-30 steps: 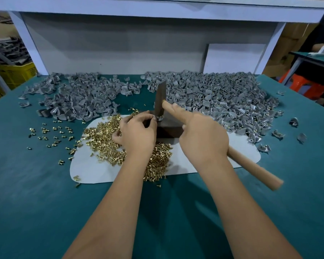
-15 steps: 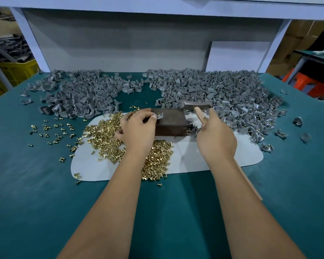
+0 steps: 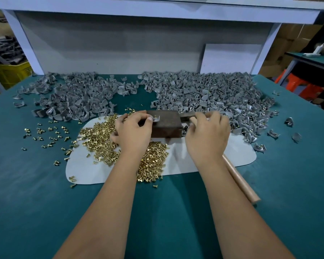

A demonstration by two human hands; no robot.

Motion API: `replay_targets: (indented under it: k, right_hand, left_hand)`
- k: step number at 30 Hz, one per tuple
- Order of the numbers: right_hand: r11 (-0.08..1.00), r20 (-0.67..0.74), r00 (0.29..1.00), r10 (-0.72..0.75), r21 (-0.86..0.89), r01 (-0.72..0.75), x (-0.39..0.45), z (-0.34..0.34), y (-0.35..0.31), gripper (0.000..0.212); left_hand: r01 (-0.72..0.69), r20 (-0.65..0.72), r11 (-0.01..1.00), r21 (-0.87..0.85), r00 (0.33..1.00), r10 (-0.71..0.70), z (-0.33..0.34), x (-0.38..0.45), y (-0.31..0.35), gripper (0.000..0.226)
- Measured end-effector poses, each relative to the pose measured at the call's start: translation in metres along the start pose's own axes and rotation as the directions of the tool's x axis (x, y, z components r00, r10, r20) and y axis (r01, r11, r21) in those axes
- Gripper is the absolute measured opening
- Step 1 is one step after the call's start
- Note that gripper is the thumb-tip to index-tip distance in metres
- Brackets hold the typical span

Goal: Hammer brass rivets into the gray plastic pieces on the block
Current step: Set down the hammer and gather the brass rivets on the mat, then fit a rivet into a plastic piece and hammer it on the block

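1. Gray plastic, one small piece (image 3: 156, 118), sits on the top near-left corner of the dark block (image 3: 165, 126), and I see a little brass rivet standing in it.
2. My left hand (image 3: 133, 130) pinches that piece with curled fingertips, so the piece is right at the tips, just past them and a bit to the right.
3. My right hand (image 3: 207, 136) is wrapped around the hammer (image 3: 238, 176), with the thumb and first finger stuck out a little.
4. The hammer's wooden handle runs from that hand back toward me and out to the right. Its head lies past the hand, along the far right edge of the block.
5. So the rivet is to the left of the hammer head, with most of the block top between them. I think the next swing must bring the head left and down, close to my left fingertips.
6. The left hand is touching the piece; the right hand is the farther one.
7. Counts: one block, one hammer, one piece on the block, two big gray heaps (image 3: 204, 96) behind, one white mat (image 3: 204, 161).
8. The loose rivets (image 3: 101, 139) under my left wrist are too many to count, and the head looks blurry, so I may be off on its tilt.
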State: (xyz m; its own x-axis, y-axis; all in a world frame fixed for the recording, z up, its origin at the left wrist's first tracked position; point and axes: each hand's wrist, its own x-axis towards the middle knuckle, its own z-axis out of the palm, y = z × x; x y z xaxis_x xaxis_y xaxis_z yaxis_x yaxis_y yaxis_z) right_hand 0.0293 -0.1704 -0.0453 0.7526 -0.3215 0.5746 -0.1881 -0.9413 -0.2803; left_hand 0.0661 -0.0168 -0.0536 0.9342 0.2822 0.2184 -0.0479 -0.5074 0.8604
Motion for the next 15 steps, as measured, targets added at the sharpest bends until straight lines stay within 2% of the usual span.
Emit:
replay_targets:
  k: [3, 6, 9, 12, 15]
  right_hand:
    - [0.948, 0.136, 0.988, -0.076, 0.318, 0.029, 0.002, 0.003, -0.018, 0.036]
    - [0.860, 0.216, 0.962, -0.167, 0.509, 0.035, 0.005, 0.004, -0.034, 0.034]
    - [0.770, 0.316, 0.936, -0.156, 0.633, -0.086, 0.016, 0.001, -0.035, 0.022]
    - [0.653, 0.483, 0.855, -0.188, 0.712, -0.258, 0.029, -0.006, -0.035, 0.025]
    - [0.731, 0.501, 0.840, -0.208, 0.650, -0.207, 0.045, -0.007, -0.037, 0.014]
  left_hand:
    - [-0.099, -0.005, 0.995, 0.019, 0.995, 0.099, -0.001, -0.002, 0.003, 0.010]
    - [-0.197, -0.019, 0.980, 0.004, 0.980, 0.197, -0.004, -0.003, 0.005, 0.008]
    - [-0.219, -0.044, 0.972, -0.084, 0.975, 0.216, -0.007, -0.005, 0.007, 0.011]
    - [-0.241, -0.069, 0.950, -0.200, 0.970, 0.232, -0.010, -0.007, 0.011, 0.016]
    - [-0.267, -0.037, 0.942, -0.204, 0.964, 0.265, -0.011, -0.005, 0.013, 0.016]
